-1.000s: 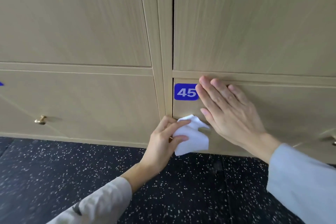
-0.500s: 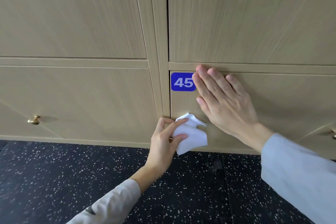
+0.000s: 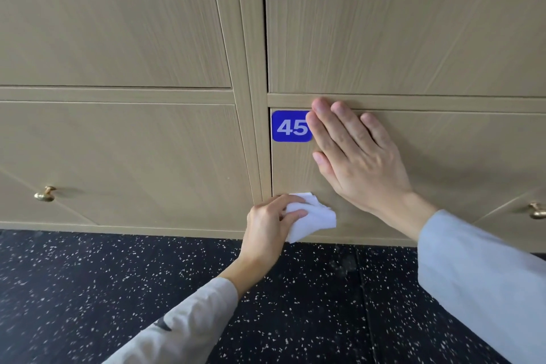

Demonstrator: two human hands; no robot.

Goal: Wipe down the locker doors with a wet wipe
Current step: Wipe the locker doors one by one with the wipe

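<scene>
Left hand [image 3: 270, 224] grips wipe [image 3: 313, 220]; knob [image 3: 45, 194] aside

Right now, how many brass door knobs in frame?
2. One brass knob on the lower left door, one at the right edge on door 45; upper doors' knobs may be out of frame.

floor [image 3: 88, 289]: dark, white-speckled | lockers [image 3: 118, 162]: standing on it, along its far edge

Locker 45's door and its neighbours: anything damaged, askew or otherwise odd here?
Nothing stands out. The doors sit flush; the left hand wipes door 45 low down with the wet wipe, the right hand flat on it.
</scene>
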